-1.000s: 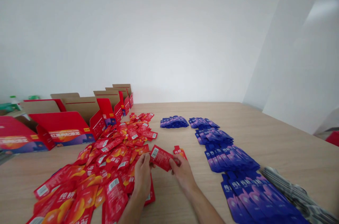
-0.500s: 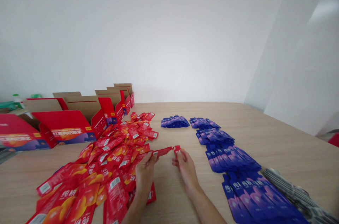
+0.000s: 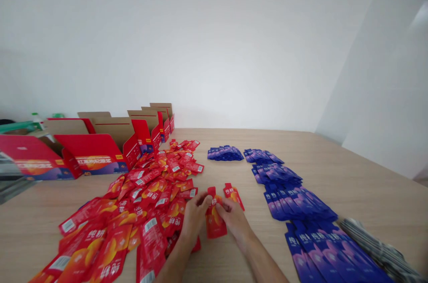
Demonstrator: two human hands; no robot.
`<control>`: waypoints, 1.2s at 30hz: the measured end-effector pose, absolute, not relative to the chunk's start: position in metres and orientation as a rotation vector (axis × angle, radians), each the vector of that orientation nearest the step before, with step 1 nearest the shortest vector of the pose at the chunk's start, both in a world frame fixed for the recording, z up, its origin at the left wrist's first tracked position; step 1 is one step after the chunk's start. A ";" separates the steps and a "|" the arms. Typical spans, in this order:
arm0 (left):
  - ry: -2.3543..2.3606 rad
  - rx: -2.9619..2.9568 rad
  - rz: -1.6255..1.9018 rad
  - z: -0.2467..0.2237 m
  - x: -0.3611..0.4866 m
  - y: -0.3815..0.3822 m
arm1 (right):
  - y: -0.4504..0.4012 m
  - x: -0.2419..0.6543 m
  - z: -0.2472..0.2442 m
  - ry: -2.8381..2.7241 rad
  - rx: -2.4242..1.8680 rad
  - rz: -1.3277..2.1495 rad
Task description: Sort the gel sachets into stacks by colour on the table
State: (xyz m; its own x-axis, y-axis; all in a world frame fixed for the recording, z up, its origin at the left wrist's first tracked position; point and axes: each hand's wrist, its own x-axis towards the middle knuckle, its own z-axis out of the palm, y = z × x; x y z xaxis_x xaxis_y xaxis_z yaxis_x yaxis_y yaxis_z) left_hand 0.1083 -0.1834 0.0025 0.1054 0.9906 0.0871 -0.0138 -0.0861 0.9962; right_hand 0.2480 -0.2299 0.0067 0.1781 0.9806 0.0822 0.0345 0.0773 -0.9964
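A red sachet (image 3: 216,226) with an orange fruit print is held upright, its printed face toward me, in the middle of the table. My left hand (image 3: 195,217) pinches its upper left edge, and my right hand (image 3: 236,221) grips its right side with thumb and fingers. Just past my right fingers is a second red sachet (image 3: 234,194); its lower part is hidden, and I cannot tell whether the fingers touch it. To the left of my left hand spreads a loose heap of red sachets (image 3: 154,189), lying at all angles.
Overlapping rows of blue-purple sachets (image 3: 297,203) run down the right, with another blue group (image 3: 225,153) farther back. Open red cartons (image 3: 90,151) line the left side. A striped cloth bundle (image 3: 374,245) lies at right. A white wall stands behind the table (image 3: 267,136).
The sachet by my left hand has turned from edge-on to face me, and both hands now hold it. The other red sachet now shows beyond my right hand. The view has shifted slightly left.
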 end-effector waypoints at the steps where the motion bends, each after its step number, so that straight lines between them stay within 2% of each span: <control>1: 1.058 1.326 1.185 0.002 0.107 -0.183 | -0.230 0.247 0.007 -1.179 -1.257 1.006; 16: 0.960 1.283 1.165 0.008 0.122 -0.204 | -0.231 0.246 0.005 -1.194 -1.405 0.737; 22: 0.970 1.311 1.089 -0.004 0.113 -0.188 | -0.230 0.246 0.003 -1.288 -1.426 0.787; 26: 1.032 1.392 1.191 -0.004 0.113 -0.189 | -0.230 0.238 0.002 -1.310 -1.376 0.860; 32: 1.091 1.441 1.264 0.003 0.122 -0.196 | -0.231 0.240 0.002 -1.306 -1.399 0.794; 36: 1.027 1.325 1.060 -0.002 0.121 -0.194 | -0.229 0.254 0.004 -1.215 -1.403 0.777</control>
